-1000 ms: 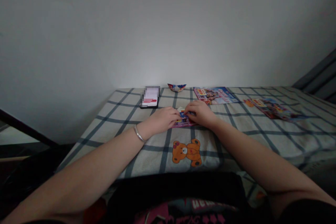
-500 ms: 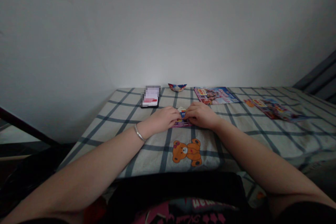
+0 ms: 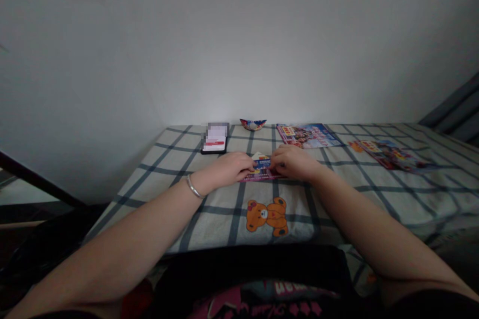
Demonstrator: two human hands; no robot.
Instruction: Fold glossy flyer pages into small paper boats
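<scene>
A folded printed paper [image 3: 261, 171], coloured blue, pink and white, lies on the checked cloth in front of me. On its left part, the fingers of my left hand [image 3: 235, 167] are closed and pressed down; a silver bangle circles that wrist. Bent fingers of my right hand [image 3: 292, 162] pinch or press the paper's right part. Between the two hands a strip of blue and pink print shows, with a pale pointed corner sticking up behind it. The fingers hide both ends of the paper.
Behind my hands lie a phone [image 3: 215, 138] with a lit screen and a small folded paper boat [image 3: 253, 124] near the wall. Two printed flyers, one farther back [image 3: 309, 135] and one at the right [image 3: 394, 155], rest on the checked tablecloth [image 3: 209, 219], which bears a bear picture.
My hands have moved apart along the paper, the left slightly leftward and the right to the right. More of the printed strip between them now shows.
</scene>
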